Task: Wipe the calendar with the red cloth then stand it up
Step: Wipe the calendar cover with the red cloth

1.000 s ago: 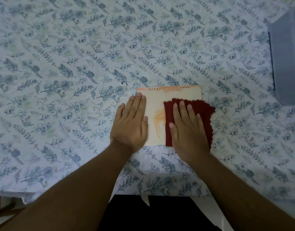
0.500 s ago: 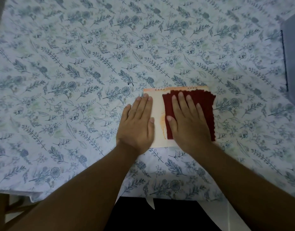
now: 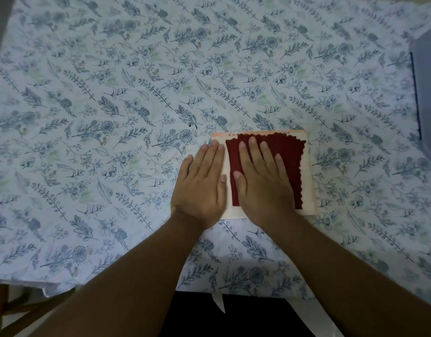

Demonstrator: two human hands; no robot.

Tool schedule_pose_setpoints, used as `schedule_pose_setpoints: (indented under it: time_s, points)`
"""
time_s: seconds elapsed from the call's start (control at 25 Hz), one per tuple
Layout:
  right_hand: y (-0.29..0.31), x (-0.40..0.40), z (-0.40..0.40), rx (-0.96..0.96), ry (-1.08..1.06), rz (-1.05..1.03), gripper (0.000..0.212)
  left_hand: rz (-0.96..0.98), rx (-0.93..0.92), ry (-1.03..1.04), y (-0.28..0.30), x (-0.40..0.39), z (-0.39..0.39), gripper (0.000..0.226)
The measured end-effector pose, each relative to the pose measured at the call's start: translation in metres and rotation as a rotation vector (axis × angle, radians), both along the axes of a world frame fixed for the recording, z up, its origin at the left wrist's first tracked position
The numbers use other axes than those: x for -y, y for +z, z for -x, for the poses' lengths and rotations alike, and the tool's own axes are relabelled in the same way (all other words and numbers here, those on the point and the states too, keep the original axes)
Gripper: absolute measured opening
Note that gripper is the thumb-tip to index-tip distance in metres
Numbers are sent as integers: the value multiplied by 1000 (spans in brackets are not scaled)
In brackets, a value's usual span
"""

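Observation:
The calendar [image 3: 310, 171], cream with a peach top edge and a spiral binding, lies flat on the table in front of me. The red cloth [image 3: 288, 156] is spread over most of its face, reaching up to the binding. My right hand [image 3: 263, 181] presses flat on the cloth with fingers spread. My left hand [image 3: 202, 183] rests flat on the calendar's left edge, partly on the tablecloth, pinning it down. Both hands hide the calendar's middle and lower left.
The table wears a white tablecloth [image 3: 112, 117] printed with blue leaves and flowers. A grey object [image 3: 426, 93] with a dark stitched line lies at the right edge. The table's front edge runs just below my forearms.
My right hand has slid the red cloth up and to the left across the calendar, covering the orange marking. My left hand stayed on the left edge.

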State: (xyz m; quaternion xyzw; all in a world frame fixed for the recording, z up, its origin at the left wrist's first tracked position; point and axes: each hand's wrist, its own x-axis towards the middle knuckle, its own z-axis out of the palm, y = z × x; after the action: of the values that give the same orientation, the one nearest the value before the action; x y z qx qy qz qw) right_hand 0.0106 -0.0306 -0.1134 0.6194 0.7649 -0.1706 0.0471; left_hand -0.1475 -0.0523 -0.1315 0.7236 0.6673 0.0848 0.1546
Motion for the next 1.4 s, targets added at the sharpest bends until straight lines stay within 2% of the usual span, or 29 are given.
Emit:
schedule_pose_setpoints:
  time_s: [0.24, 0.32, 0.44, 0.52, 0.72, 0.96, 1.16, 1.32, 1.4]
  points:
    - [2, 60, -15, 7, 41, -17, 63, 16, 19, 12, 3, -1, 1, 61]
    - [1, 47, -13, 1, 44, 8, 63, 16, 28, -47, 5, -9, 16, 58]
    - [4, 9, -1, 12, 55, 28, 64, 2, -63, -182, 8, -12, 34, 59]
    - [3, -3, 5, 6, 32, 11, 64, -5, -96, -165, 5, -8, 31, 61]
    - [7, 60, 5, 6, 5, -35, 63, -16, -112, -138, 0, -9, 32, 63]
    - [6, -16, 28, 23, -48, 26, 65, 7, -101, -146, 5, -11, 31, 63]
    - [9, 66, 10, 40, 25, -12, 64, -16, -84, -141, 1, -11, 32, 62]
    - [0, -5, 31, 59, -30, 0, 65, -42, -85, -147, -1, -10, 33, 62]
    - [-2, -16, 33, 52, -53, -19, 66, -50, -74, -142, 0, -11, 33, 62]
